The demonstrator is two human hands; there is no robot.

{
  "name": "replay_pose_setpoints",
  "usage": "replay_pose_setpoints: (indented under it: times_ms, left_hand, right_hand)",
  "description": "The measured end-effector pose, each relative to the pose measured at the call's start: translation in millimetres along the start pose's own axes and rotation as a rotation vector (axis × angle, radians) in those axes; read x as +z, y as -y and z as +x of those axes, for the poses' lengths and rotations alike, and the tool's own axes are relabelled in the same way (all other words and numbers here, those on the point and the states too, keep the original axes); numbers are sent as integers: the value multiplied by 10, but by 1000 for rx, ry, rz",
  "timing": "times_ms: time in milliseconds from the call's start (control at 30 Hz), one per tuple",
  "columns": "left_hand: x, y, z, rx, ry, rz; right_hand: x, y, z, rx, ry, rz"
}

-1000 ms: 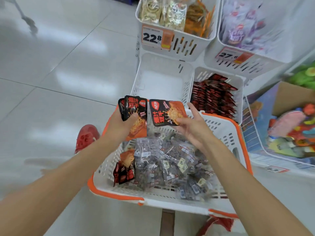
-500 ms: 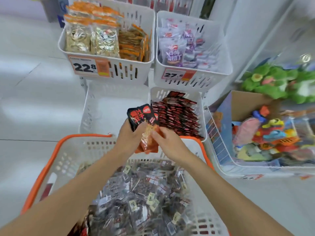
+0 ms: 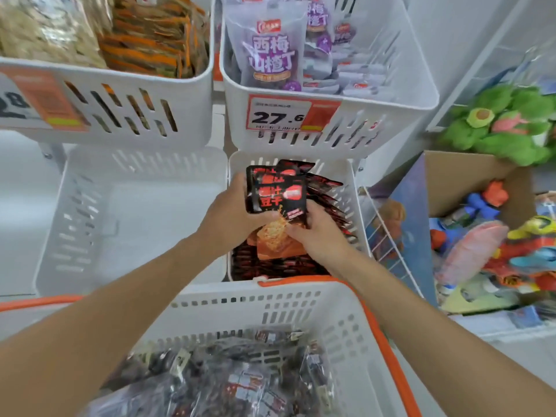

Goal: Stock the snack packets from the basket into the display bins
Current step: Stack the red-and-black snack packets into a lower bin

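The left hand [image 3: 231,218] clasps a stack of glossy black-and-red snack packets [image 3: 276,194], flat rectangles rising at its 1 o'clock. The right hand [image 3: 319,236] pinches the stack's lower edge at 5 o'clock. All hover over the slotted white plastic bin [image 3: 350,176], at 12 o'clock from the orange-rimmed basket [image 3: 346,320].
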State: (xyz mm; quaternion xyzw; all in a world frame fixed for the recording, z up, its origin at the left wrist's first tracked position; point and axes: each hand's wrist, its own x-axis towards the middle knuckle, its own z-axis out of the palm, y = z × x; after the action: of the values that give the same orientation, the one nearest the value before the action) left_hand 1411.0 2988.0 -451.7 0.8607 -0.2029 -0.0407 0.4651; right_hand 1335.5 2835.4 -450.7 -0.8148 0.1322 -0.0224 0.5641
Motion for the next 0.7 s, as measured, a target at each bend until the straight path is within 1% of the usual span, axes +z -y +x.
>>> replay_pose_setpoints:
  times_ms: [100,133,167,233,300,367,467,533,700]
  left_hand:
    - [26,222,-2,48,-78,514]
    - [27,276,-12,40,-76,598]
    - [28,320,-17,34,-71,607]
    - [10,358,-20,42,-77,534]
    - [5,380,-20,38,-27,511]
    - [39,403,-49,9,58,507]
    - [76,444,-124,-54,176,462]
    - [79,477,-164,-62,244,522]
    - [22,558,-201,-51,229,549]
  right_hand:
    - [151,-168,103,61,37,-101]
    - [166,-187,119,64,38,-139]
    - [172,-194,127,58,29,-152]
    - [179,-193,134,54,18,-41]
    - [203,-176,115,86,77,44]
    - [244,-172,114,87,96,0]
    - [253,-153,143,41,-45,-63]
    - [226,-155,161,48,-64,-97]
    - [193,-142,160,83,21,-173]
